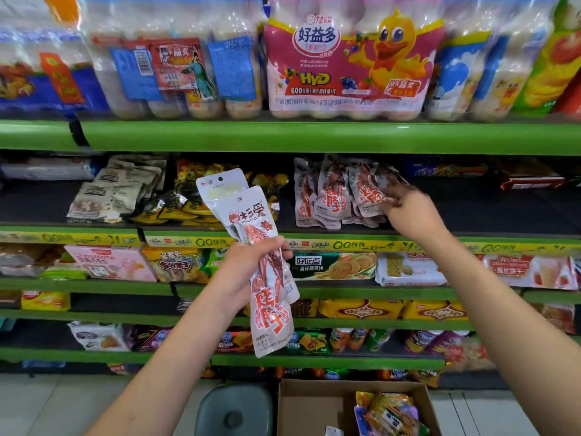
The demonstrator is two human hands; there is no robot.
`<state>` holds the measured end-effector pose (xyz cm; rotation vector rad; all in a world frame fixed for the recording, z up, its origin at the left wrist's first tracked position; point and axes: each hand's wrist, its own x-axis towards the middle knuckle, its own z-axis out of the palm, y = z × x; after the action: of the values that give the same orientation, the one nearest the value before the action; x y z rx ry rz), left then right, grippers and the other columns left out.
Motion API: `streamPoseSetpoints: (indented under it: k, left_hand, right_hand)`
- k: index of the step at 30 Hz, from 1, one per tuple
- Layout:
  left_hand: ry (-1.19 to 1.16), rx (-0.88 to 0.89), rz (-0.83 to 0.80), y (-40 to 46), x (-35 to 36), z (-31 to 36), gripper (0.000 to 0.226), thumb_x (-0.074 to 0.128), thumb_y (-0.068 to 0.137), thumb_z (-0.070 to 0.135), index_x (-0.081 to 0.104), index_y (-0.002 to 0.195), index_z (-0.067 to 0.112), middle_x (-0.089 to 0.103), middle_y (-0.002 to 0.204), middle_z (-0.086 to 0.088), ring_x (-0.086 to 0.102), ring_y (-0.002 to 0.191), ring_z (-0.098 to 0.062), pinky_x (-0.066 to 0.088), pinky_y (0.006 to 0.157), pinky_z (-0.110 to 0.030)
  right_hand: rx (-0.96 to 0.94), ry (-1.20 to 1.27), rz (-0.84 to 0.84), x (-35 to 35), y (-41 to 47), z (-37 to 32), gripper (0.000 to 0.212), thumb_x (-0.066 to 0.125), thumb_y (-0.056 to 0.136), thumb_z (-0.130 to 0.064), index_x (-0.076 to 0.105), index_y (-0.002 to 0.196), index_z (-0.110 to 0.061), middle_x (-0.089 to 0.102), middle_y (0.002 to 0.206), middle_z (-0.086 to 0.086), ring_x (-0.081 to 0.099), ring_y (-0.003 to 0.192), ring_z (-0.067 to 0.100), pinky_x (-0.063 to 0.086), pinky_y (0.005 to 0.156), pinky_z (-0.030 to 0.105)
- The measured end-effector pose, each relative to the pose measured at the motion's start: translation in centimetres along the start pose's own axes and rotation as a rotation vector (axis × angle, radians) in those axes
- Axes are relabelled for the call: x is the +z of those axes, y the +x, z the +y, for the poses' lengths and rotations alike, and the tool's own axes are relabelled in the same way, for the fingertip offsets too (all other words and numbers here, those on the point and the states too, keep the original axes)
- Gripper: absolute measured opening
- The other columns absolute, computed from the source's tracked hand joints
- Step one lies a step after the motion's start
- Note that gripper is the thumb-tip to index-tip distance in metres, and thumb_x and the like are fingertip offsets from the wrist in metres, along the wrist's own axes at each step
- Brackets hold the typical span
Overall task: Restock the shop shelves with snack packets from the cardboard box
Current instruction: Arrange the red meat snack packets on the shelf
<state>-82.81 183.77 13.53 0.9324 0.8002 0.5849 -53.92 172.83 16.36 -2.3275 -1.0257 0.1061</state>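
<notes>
At two o'clock on the shelf, my right hand pinches a stocked packet — left hand grips two packets; more wait in the box at six.

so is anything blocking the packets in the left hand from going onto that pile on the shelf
Nothing solid blocks the path. The white-and-red snack packets in the left hand face open air up to the matching white-and-red packet pile, but the right hand is at the pile's right edge.
</notes>
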Motion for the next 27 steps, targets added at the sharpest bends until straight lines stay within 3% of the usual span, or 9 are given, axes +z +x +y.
streamPoseSetpoints:
  k: [2,6,10,13,17,19,22,24,27]
  left_hand:
    - [0.01,-0.009,-0.02,0.1,0.4,-0.1,0.009,0.072,0.087,0.01,0.072,0.09,0.002,0.076,0.086,-0.014,0.076,0.082,-0.023,0.056,0.073,-0.036]
    - [0.001,-0.067,-0.082,0.3,1.5,-0.2,0.013,0.06,0.091,0.008,0.07,0.089,0.0,0.076,0.085,-0.013,0.075,0.079,-0.02,0.054,0.07,-0.031]
    - [-0.02,-0.077,-0.138,0.2,2.9,-0.5,0.015,0.055,0.09,0.008,0.062,0.102,0.003,0.076,0.088,-0.012,0.075,0.081,-0.019,0.055,0.073,-0.035]
    - [-0.012,-0.062,-0.135,0.1,4.2,-0.9,0.017,0.061,0.092,0.008,0.064,0.107,0.002,0.075,0.085,-0.012,0.075,0.077,-0.021,0.061,0.071,-0.036]
    - [0.022,-0.046,-0.11,-0.1,5.1,-1.4,0.022,0.069,0.091,0.012,0.069,0.108,-0.002,0.075,0.086,-0.013,0.074,0.073,-0.023,0.062,0.07,-0.035]
    - [0.029,-0.058,-0.152,-0.3,5.1,-1.6,0.026,0.069,0.091,0.013,0.069,0.111,-0.003,0.075,0.091,-0.016,0.075,0.078,-0.024,0.063,0.071,-0.037]
    - [0.041,-0.051,-0.188,-0.5,5.1,-1.6,0.013,0.069,0.092,0.015,0.07,0.101,0.006,0.075,0.097,-0.016,0.075,0.089,-0.027,0.062,0.082,-0.045]
    - [0.063,-0.054,-0.202,-0.6,4.8,-1.5,0.014,0.069,0.092,0.02,0.069,0.102,0.01,0.076,0.101,-0.015,0.074,0.094,-0.029,0.062,0.084,-0.046]
    - [0.129,-0.096,-0.275,-0.9,3.8,-1.0,0.038,0.075,0.084,0.036,0.069,0.109,0.01,0.076,0.107,-0.016,0.074,0.098,-0.029,0.061,0.079,-0.039]
  right_hand:
    - [-0.052,-0.034,0.042,0.2,-1.9,-0.3,0.038,0.06,0.094,-0.018,0.063,0.131,-0.01,0.062,0.133,0.017,0.064,0.108,0.034,0.05,0.092,0.036]
    - [-0.109,-0.035,0.061,1.4,-7.4,-1.5,0.038,0.058,0.095,-0.019,0.061,0.132,-0.011,0.053,0.142,0.01,0.046,0.131,0.03,0.037,0.112,0.044]
    - [-0.124,0.37,-0.214,3.1,-13.1,-4.3,0.043,0.063,0.094,-0.039,0.053,0.135,-0.032,0.059,0.125,-0.016,0.057,0.107,-0.005,0.053,0.094,0.03]
    - [-0.129,0.486,-0.313,4.8,-15.8,-5.8,0.065,0.071,0.083,-0.05,0.039,0.139,-0.046,0.053,0.124,-0.024,0.057,0.104,-0.008,0.051,0.086,0.018]
    - [-0.1,0.586,-0.342,6.8,-17.4,-6.3,0.088,0.08,0.071,-0.042,0.027,0.14,-0.052,0.059,0.112,-0.036,0.062,0.1,-0.012,0.047,0.077,0.003]
    - [-0.043,0.627,-0.326,7.1,-17.3,-6.1,0.07,0.08,0.077,-0.03,0.041,0.134,-0.041,0.069,0.104,-0.027,0.067,0.091,-0.007,0.052,0.073,0.011]
    - [0.001,0.693,-0.278,6.9,-17.1,-5.6,0.012,0.07,0.091,-0.022,0.065,0.097,-0.032,0.073,0.086,-0.014,0.068,0.073,0.001,0.053,0.068,0.029]
    - [0.01,0.715,-0.26,6.8,-17.1,-5.4,0.017,0.064,0.096,-0.023,0.064,0.081,-0.032,0.07,0.077,-0.009,0.064,0.066,0.005,0.052,0.066,0.03]
    - [0.115,0.824,-0.255,6.5,-16.9,-4.9,0.027,0.059,0.099,-0.022,0.06,0.073,-0.029,0.069,0.075,-0.004,0.063,0.064,0.008,0.052,0.063,0.031]
